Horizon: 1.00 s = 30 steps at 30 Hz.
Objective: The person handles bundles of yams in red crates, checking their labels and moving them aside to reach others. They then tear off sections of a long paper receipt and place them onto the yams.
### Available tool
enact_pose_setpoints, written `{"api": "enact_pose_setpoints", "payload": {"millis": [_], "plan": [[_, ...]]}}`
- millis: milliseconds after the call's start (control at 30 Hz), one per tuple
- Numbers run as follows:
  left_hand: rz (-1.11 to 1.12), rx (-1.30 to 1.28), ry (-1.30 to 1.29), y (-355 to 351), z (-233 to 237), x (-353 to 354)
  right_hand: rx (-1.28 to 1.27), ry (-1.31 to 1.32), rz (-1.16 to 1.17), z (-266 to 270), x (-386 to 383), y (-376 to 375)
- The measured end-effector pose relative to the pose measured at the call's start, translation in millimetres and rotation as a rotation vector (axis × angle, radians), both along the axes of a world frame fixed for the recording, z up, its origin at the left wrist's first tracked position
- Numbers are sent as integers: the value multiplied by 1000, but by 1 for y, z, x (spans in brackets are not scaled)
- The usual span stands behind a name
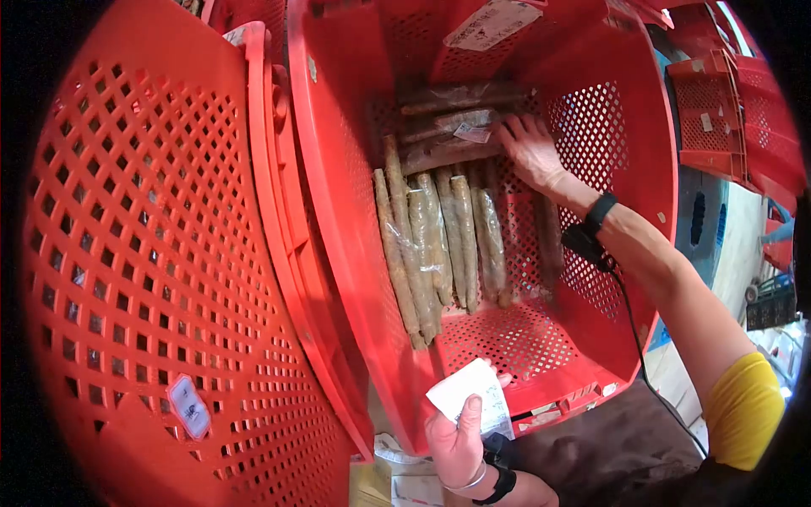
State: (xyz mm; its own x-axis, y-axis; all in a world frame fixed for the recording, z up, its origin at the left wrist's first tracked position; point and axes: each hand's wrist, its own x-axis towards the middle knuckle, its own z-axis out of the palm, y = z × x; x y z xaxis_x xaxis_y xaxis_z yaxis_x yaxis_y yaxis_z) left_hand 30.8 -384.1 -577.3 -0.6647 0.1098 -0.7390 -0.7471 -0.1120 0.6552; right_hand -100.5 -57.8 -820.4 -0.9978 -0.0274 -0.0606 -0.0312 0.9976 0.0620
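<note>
Right hand: your right hand reaches into the crate, fingers a little spread and bent at the right ends of the crosswise roots; you cannot tell from here whether they grip.
Crosswise roots: the plastic-wrapped brown roots lie at the crate's far end, just left of your fingertips, a small printed label on top.
Lengthwise roots: more wrapped roots lie side by side, nearer you and below that hand.
Left hand: your left hand pinches a printed paper slip, thumb on top, over the crate's near edge.
Crate: red plastic, perforated floor.
Left side: another red perforated crate carries a white tag.
Room: red crates and pale flooring at right.
</note>
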Motion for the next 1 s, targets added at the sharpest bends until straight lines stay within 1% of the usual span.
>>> {"api": "enact_pose_setpoints", "payload": {"millis": [100,133,200,267,300,333,367,400,467,500,533,600,667,700,733,767,800,833,867,900,933,967,1000], "plan": [[-19,40,-18,2,1,0,104,57,-23,49,2,-13],[-51,41,-12,1,2,-2,89,-26,-78,70,8,-26],[-92,45,-9,1,4,-2,5,-152,-268,98,27,-53],[-159,-33,-4,2,5,-1,-18,-151,-386,107,60,-78],[-155,-32,5,4,6,-3,-152,-189,-482,105,78,-89],[-114,44,27,6,8,-5,-289,-232,-579,99,97,-100],[-75,118,42,7,8,-6,-316,-252,-603,93,115,-115],[-81,114,28,6,6,-4,-341,-284,-634,86,132,-129],[-16,27,14,5,2,3,-422,-305,-598,69,160,-149],[85,55,-20,15,4,-1,-433,-286,-564,56,170,-155],[84,51,-21,18,3,-3,-443,-331,-561,47,174,-159],[83,42,-48,20,4,-6,-329,-475,-554,35,175,-156],[101,33,-46,16,4,-5,-220,-590,-411,52,158,-136],[121,23,-57,16,4,-3,-210,-602,-344,66,146,-120],[121,27,-58,18,5,-4,-263,-764,-351,74,125,-99],[154,7,-41,21,7,-6,-406,-538,-331,62,119,-73],[186,-13,-22,24,8,-8,-531,-142,-243,47,100,-55],[177,-11,-16,26,8,-7,-447,76,-162,51,68,-40],[173,-11,-14,25,8,-6,-385,23,-226,43,38,-26],[161,62,-10,21,7,-3,-299,55,-212,15,18,-11],[147,135,-7,19,5,-1,-262,92,-161,1,-1,0],[140,132,-7,17,5,0,-224,125,-112,-8,-11,5],[154,110,-20,17,4,0,-226,124,-117,-12,-15,1]]}}
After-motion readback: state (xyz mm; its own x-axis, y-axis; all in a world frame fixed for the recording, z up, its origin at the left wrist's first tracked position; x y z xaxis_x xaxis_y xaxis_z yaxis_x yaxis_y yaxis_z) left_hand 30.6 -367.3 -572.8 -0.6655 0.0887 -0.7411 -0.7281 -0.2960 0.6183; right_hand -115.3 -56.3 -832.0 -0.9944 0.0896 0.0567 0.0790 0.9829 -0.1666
